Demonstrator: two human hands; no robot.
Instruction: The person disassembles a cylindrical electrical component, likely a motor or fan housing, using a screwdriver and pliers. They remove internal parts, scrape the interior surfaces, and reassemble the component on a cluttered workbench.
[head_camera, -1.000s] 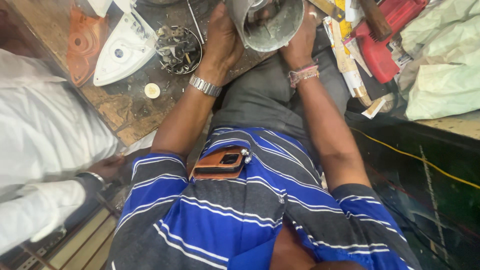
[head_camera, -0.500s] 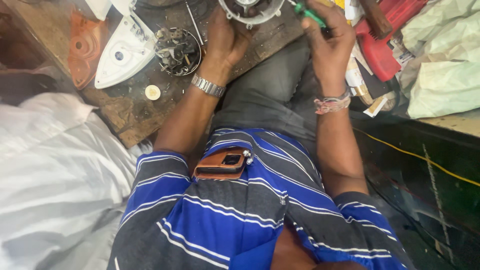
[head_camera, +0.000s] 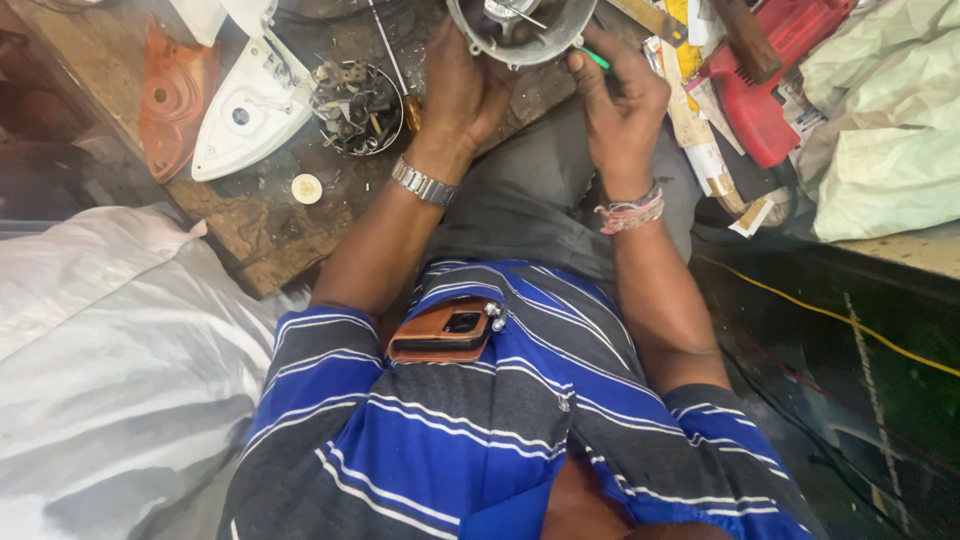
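Nearest the camera a phone (head_camera: 445, 332) sits in the striped shirt pocket; beyond it, the left hand (head_camera: 462, 92) has stayed curled around the round metal housing (head_camera: 522, 30) at the workbench (head_camera: 250, 225) edge. The right hand (head_camera: 622, 100), which a second ago gripped the housing's rim, now pinches a green-handled tool (head_camera: 594, 58) beside it, so the work has gone from holding to probing inside. Left of the housing, a small dish (head_camera: 357, 107) holds loose screws and scraps, with a white iron shell (head_camera: 245, 110) beyond.
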